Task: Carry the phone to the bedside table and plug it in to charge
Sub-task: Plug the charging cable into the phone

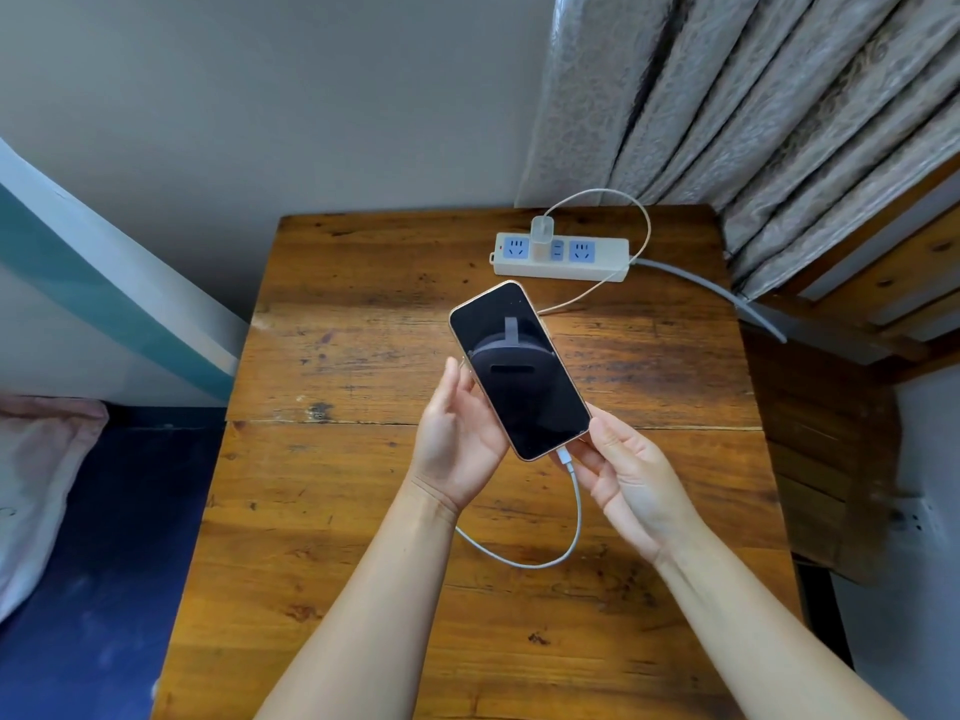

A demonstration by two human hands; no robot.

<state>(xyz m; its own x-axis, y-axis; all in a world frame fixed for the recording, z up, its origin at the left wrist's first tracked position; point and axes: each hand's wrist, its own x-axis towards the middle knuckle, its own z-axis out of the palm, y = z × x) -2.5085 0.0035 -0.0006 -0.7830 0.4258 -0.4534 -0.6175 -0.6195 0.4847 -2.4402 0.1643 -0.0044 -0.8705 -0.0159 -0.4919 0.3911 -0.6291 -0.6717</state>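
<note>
While the left hand grips the phone above the bedside table, the right hand pinches the charging cable at its bottom edge.

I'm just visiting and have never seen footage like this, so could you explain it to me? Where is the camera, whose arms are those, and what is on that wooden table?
There is no machine here: a person wears one wide-angle camera on the head, looking down at their own bare arms. The left hand cradles a phone from the side, its screen dark. The right hand is at the phone's bottom end, where the white cable and its plug meet it. Whether the plug is fully seated I cannot tell. The cable loops over the wooden bedside table and runs back to a white charger plugged into a power strip at the table's far edge. A curtain hangs behind, and bedding shows at the left.
</note>
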